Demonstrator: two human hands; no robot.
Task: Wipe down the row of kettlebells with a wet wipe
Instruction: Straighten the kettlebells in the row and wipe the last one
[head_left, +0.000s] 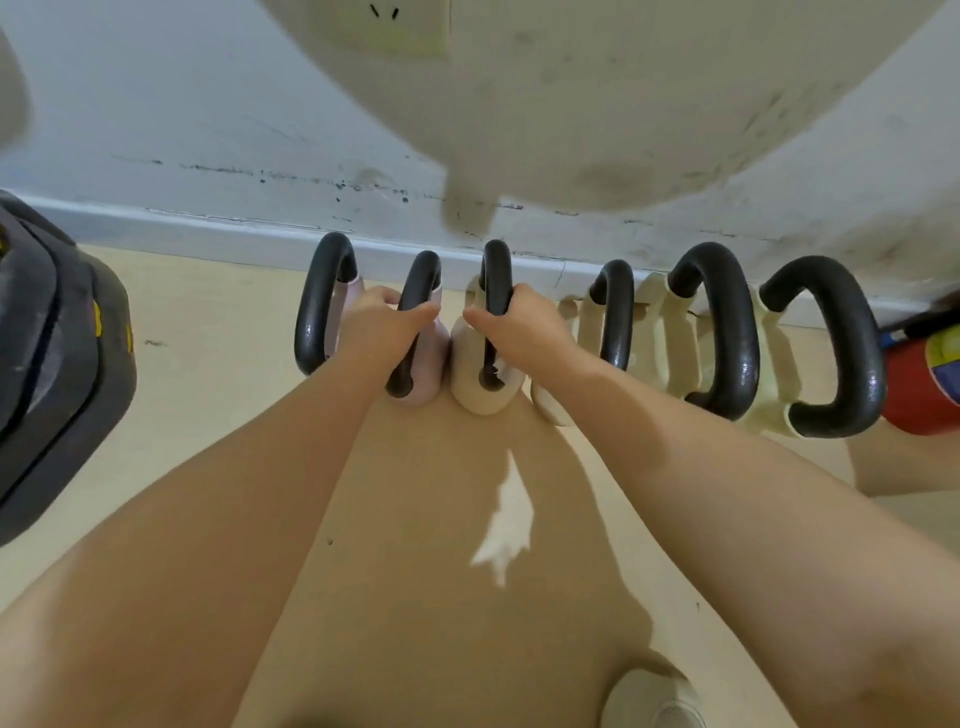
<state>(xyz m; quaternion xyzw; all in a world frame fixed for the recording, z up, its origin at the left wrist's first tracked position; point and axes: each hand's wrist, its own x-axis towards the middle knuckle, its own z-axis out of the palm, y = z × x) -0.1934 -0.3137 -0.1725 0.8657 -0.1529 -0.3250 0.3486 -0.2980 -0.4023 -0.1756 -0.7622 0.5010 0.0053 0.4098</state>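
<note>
Several kettlebells with black handles stand in a row along the wall base. My left hand is closed around the handle of the second one, a pink kettlebell. My right hand grips the handle of the third, a cream kettlebell. A small white scrap, apparently the wet wipe, peeks out under my right palm against that handle. Another pink kettlebell stands at the far left of the row. Cream kettlebells continue to the right.
A large cream exercise ball hangs close overhead against the white wall. Black weight equipment sits at the left. A red object lies at the right end of the row. My shoe tip shows on the beige floor.
</note>
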